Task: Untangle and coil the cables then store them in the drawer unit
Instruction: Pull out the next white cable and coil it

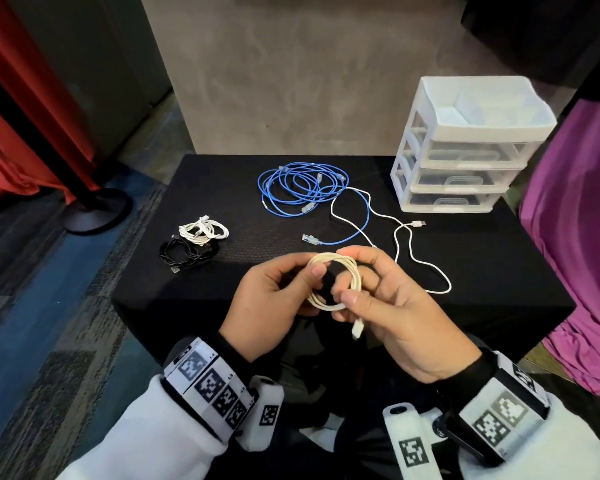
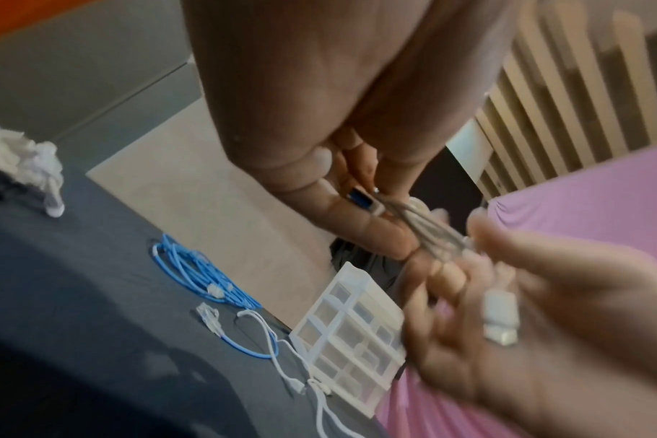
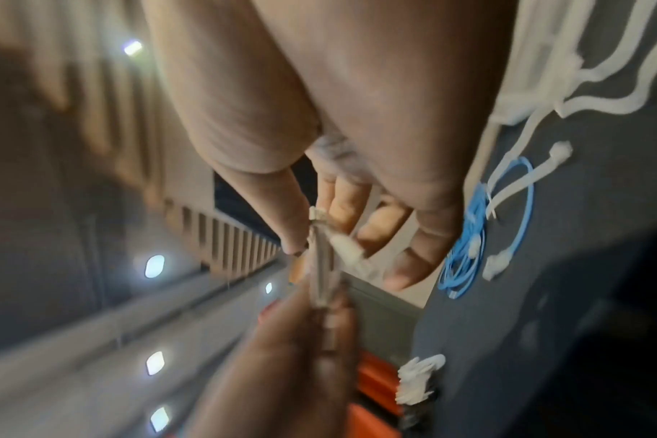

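Note:
Both hands hold a small coil of cream cable above the near edge of the black table. My left hand pinches the coil's left side with thumb and fingers. My right hand grips its right side, thumb across the loops, and the cable's white plug hangs below. In the left wrist view a blue-tipped USB plug lies against the left fingers. The white drawer unit stands at the table's far right, its top drawer pulled open.
A loose blue network cable lies at the table's back centre, and a loose white USB cable trails across the right. A coiled white cable and a coiled black cable lie at the left. Purple cloth hangs on the right.

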A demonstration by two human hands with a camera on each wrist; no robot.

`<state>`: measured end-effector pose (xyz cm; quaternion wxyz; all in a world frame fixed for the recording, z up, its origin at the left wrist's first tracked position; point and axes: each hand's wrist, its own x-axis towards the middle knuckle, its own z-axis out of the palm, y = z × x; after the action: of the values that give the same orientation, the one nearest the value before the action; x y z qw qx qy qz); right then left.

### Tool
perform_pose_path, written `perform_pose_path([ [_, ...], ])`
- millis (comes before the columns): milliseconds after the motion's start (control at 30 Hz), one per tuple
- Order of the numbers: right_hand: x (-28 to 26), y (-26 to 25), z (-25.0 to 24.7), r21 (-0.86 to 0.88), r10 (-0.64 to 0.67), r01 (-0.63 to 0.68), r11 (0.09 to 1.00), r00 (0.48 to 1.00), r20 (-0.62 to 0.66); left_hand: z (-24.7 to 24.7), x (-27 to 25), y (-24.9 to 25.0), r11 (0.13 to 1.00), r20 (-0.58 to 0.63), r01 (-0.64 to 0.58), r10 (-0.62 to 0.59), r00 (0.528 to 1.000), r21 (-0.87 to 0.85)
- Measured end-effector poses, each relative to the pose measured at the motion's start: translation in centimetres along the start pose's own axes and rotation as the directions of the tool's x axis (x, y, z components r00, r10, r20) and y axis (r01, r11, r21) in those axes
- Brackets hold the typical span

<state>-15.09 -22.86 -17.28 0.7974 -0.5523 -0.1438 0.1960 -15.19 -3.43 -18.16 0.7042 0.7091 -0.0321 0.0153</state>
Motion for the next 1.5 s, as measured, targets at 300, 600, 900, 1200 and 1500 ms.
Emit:
perform_pose_path([
  [300,0.9,1.5,-0.8,-0.211,-0.092,0.003,0.977,0.907,-0.411,1.0,-0.5,-0.2,0.982,-0.059,0.058,-0.07,0.996,-0.178],
  [600,1.3,3.2,-0.4,-0.31,-0.077,-0.079,0.947,0.884,-0.461,2.5,-1.5,-1.6,0.994,-0.029,-0.044,0.041,0.999,-0.096],
  [900,1.6,3.9,-0.7,-0.391,-0.096,-0.121,0.912,0.865,-0.492,2.2,-1.2,-3.7,0.95,-0.102,0.034,-0.002,0.995,0.312],
  [1200,1.3,4.1,-0.5,-0.589,-0.221,-0.052,0.806,0.897,-0.382,2.1,-0.6,-4.4,0.92,0.007,0.379,-0.38,0.925,-0.1],
  [1500,1.1,4.1,-0.2,-0.726,-0.265,-0.076,0.683,0.901,-0.343,2.4,-0.6,-4.6,0.904,-0.006,0.412,-0.415,0.91,-0.11],
])
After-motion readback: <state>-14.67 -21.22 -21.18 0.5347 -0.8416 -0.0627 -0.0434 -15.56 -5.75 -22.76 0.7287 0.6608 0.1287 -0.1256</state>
